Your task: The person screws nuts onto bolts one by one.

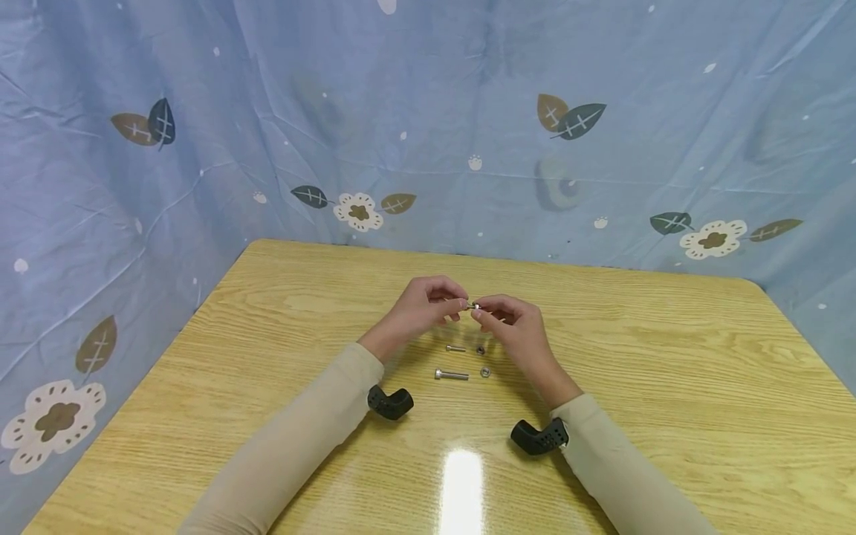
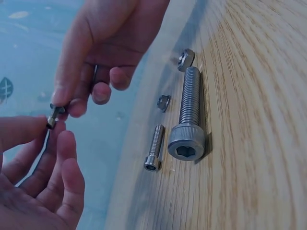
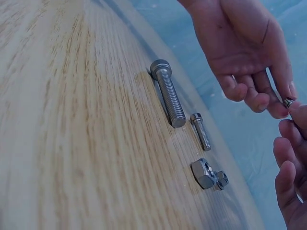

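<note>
Pinching held bolt (image 2: 51, 121) with your left hand (image 1: 428, 306), held nut (image 2: 58, 109) at its end with your right hand (image 1: 516, 319), above table (image 1: 321, 290); two loose bolts (image 1: 452, 375), two loose nuts (image 1: 485, 372) lying nearer you.

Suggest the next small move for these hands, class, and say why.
Perhaps the right hand should gently turn the nut while the left hand steadies the small bolt. The left wrist view appears to show the left hand pinching the bolt's head and the right hand pinching the nut end; how far they're threaded together is unclear.
</note>
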The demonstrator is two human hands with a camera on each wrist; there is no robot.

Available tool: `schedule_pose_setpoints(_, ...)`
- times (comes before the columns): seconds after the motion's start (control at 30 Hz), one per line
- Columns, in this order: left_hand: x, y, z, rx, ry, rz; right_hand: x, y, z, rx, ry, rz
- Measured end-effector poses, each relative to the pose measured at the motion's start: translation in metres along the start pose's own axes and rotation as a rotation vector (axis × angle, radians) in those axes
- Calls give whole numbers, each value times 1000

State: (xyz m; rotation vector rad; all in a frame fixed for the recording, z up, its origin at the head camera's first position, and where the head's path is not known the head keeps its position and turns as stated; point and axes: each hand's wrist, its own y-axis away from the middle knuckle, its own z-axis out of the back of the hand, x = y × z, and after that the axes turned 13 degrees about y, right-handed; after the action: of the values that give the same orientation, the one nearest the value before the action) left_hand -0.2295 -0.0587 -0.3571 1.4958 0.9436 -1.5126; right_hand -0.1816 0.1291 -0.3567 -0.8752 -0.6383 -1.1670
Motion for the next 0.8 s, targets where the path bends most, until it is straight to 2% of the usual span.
schedule_pose_setpoints(0.43, -1, 2, 0, 6, 24, -31, 2, 0, 2, 20, -1, 7)
schedule_pose_setpoints(0.67, 0, -1, 0, 2, 2, 15, 3, -1, 2, 9, -5, -25)
schedule_pose_setpoints(0.8, 1, -1, -1, 1, 5, 23, -7, -4, 1, 6, 1, -26)
